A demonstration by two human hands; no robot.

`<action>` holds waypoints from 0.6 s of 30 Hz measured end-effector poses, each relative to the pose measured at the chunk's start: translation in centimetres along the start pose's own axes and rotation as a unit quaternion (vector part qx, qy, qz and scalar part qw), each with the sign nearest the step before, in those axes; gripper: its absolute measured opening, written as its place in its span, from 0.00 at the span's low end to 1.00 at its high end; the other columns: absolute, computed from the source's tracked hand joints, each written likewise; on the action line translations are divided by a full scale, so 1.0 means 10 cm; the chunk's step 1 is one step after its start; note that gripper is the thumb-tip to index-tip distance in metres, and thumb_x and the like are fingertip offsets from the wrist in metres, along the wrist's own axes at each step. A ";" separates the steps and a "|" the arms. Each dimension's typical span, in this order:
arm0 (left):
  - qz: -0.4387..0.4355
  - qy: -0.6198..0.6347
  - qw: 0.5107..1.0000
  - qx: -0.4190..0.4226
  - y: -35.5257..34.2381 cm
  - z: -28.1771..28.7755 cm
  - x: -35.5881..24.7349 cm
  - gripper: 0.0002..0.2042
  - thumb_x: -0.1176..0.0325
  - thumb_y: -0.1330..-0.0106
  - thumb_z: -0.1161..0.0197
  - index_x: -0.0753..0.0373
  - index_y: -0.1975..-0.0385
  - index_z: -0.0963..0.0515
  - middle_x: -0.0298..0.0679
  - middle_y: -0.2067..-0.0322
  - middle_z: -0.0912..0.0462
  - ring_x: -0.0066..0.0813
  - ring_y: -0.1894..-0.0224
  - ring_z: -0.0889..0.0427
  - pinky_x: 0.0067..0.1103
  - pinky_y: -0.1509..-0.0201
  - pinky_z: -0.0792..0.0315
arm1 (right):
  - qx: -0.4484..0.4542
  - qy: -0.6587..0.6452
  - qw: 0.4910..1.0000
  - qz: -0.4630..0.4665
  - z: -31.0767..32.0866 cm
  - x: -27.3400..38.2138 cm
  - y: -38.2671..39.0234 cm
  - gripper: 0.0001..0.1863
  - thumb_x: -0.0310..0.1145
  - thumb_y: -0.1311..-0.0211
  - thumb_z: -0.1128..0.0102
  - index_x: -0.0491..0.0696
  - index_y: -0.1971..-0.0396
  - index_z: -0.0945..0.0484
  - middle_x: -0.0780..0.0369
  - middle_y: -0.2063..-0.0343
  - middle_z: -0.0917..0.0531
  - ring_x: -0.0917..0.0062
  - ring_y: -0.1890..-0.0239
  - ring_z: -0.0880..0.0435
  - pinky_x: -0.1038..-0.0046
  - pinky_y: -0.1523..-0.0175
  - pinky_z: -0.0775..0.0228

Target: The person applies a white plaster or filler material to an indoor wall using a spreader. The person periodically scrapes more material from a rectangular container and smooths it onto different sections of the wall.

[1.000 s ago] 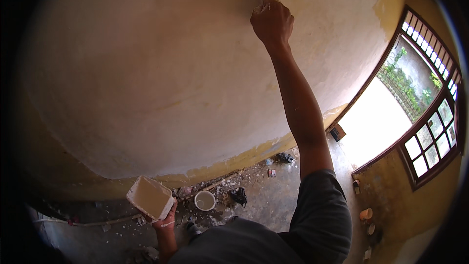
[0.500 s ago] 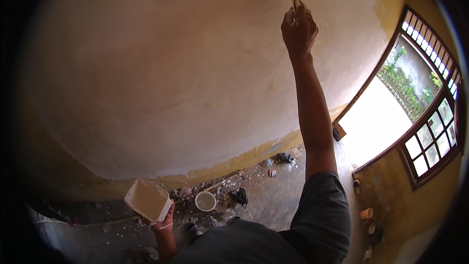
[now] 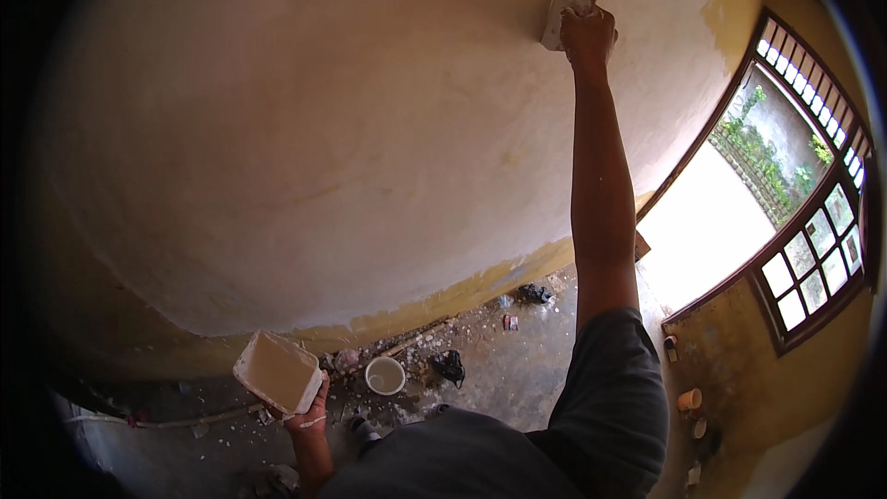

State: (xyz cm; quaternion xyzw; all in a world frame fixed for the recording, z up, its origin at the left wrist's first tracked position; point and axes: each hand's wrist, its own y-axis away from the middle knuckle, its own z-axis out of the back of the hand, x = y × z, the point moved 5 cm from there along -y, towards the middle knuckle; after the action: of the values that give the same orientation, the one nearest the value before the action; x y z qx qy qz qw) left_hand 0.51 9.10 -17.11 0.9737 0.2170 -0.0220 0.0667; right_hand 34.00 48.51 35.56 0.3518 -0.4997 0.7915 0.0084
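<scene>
High on the wall (image 3: 370,129), coated pale over yellow paint, my right hand (image 3: 589,35) is closed round the handle of a flat-bladed putty knife (image 3: 556,20). The blade lies against or very near the wall surface, its broad face showing. Low at the left, my left hand (image 3: 309,411) grips a squarish tub (image 3: 277,372) by its side and underneath. A smooth pale-beige paste or liquid fills part of the tub. Both hands carry smears of the pale coating.
On the spattered floor stand a round white bucket (image 3: 385,376) and a black plastic bag (image 3: 449,368) by the wall base. A long pole (image 3: 212,419) lies along the wall. To the right are a bright doorway (image 3: 707,222), a paned window (image 3: 813,263) and an orange cup (image 3: 690,399).
My right hand has moved slightly right and turned the putty knife, so its blade now shows broad instead of edge-on. My left hand and the tub have hardly moved.
</scene>
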 end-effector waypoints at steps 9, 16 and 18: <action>0.001 -0.007 1.000 0.003 0.03 -0.09 -0.03 0.35 0.35 0.41 0.44 0.52 0.40 0.32 0.40 0.42 0.27 0.50 0.42 0.28 0.55 0.44 0.33 | 0.012 0.046 0.979 0.200 -0.20 0.54 0.46 0.10 0.35 0.44 0.47 0.47 0.69 0.20 0.56 0.69 0.16 0.58 0.65 0.17 0.59 0.58 0.25; -0.018 -0.049 0.997 0.063 0.09 -0.39 -0.03 0.35 0.35 0.40 0.46 0.51 0.39 0.33 0.39 0.41 0.28 0.50 0.41 0.28 0.54 0.44 0.32 | 0.094 0.127 0.860 0.485 -0.27 0.36 0.89 0.12 0.32 0.45 0.38 0.53 0.60 0.18 0.63 0.63 0.15 0.67 0.63 0.16 0.66 0.55 0.22; -0.005 -0.043 0.997 0.071 0.09 -0.47 0.04 0.35 0.35 0.39 0.47 0.50 0.37 0.35 0.39 0.40 0.29 0.49 0.41 0.29 0.55 0.44 0.31 | 0.149 0.105 0.843 0.506 -0.08 0.18 0.91 0.15 0.27 0.49 0.34 0.53 0.59 0.17 0.63 0.64 0.14 0.69 0.63 0.15 0.68 0.57 0.21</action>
State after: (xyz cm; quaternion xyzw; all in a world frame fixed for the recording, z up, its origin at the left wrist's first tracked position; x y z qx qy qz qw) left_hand 1.30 9.14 -12.42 0.9730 0.2166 -0.0792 0.0063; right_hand 28.92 43.95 29.18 -0.0387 -0.4802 0.7830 -0.3935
